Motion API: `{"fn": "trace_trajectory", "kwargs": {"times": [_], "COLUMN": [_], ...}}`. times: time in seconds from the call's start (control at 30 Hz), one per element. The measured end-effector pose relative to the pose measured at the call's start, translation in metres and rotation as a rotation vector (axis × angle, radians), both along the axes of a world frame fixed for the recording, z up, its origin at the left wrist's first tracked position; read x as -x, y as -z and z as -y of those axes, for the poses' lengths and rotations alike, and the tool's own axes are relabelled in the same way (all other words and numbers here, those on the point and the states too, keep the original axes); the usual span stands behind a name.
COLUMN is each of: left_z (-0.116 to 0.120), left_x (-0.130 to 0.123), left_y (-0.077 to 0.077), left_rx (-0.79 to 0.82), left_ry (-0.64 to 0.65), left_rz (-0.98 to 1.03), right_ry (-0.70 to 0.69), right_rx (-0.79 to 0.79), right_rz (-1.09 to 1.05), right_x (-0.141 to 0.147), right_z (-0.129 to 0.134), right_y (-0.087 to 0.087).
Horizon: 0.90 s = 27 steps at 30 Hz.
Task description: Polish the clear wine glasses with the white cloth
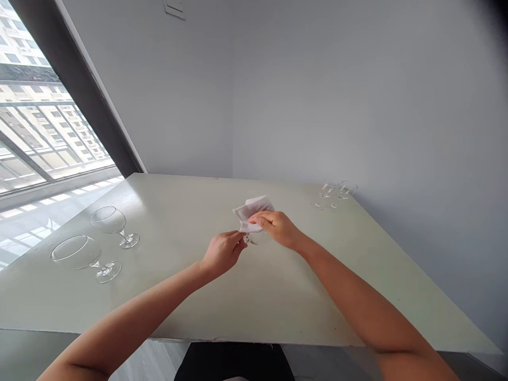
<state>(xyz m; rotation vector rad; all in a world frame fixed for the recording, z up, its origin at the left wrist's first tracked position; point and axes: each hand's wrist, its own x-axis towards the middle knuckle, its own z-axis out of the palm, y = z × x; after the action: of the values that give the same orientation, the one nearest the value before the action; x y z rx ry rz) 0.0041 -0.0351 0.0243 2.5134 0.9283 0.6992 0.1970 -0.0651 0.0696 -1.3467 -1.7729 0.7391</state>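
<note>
My left hand [224, 253] grips the stem of a clear glass [249, 239], and only a small part of that glass shows below the cloth. My right hand [275, 228] presses a crumpled white cloth [251, 212] against the glass from above. The cloth and my fingers hide most of the bowl. Both hands are held together just above the middle of the pale green table [198, 301].
Two large stemmed wine glasses [113, 226] stand upside-free on their feet at the table's left, with the second [81, 256] nearer me. Two small clear glasses [336, 193] stand at the far right corner. A window and a wall border the table.
</note>
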Motion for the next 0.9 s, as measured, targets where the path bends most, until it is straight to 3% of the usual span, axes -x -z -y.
{"fn": "trace_trajectory", "kwargs": {"times": [0.1,0.17,0.27,0.33,0.43,0.57,0.67,0.77,0.9], "left_z": [-0.003,-0.008,-0.021,-0.032,-0.048,-0.059,-0.059,-0.056,-0.051], "left_x": [-0.001,-0.006,-0.020,-0.031,-0.048,-0.062,-0.067,-0.068,-0.067], "left_y": [-0.001,0.000,0.002,0.005,0.008,0.015,0.024,0.031,0.029], "left_rx": [0.049,0.138,0.259,0.275,0.188,-0.051,-0.212,-0.339,-0.299], "left_ry": [-0.014,-0.053,-0.128,-0.178,-0.247,-0.332,-0.365,-0.315,-0.312], "left_rz": [0.051,0.085,0.157,0.209,0.262,0.224,0.182,0.157,0.120], "right_ry": [0.046,0.147,0.364,0.464,0.493,0.441,0.389,0.256,0.199], "right_rx": [0.295,0.394,0.383,0.306,0.165,0.062,0.101,0.137,0.168], "right_rz": [-0.460,-0.837,-1.272,-1.393,-1.384,-1.304,-1.184,-1.058,-1.080], "right_x": [-0.013,-0.013,-0.001,0.011,0.030,0.049,0.058,0.060,0.050], "right_z": [-0.021,-0.034,-0.052,-0.061,-0.069,-0.068,-0.062,-0.057,-0.064], "right_y": [0.007,0.017,0.030,0.034,0.036,0.044,0.051,0.057,0.063]}}
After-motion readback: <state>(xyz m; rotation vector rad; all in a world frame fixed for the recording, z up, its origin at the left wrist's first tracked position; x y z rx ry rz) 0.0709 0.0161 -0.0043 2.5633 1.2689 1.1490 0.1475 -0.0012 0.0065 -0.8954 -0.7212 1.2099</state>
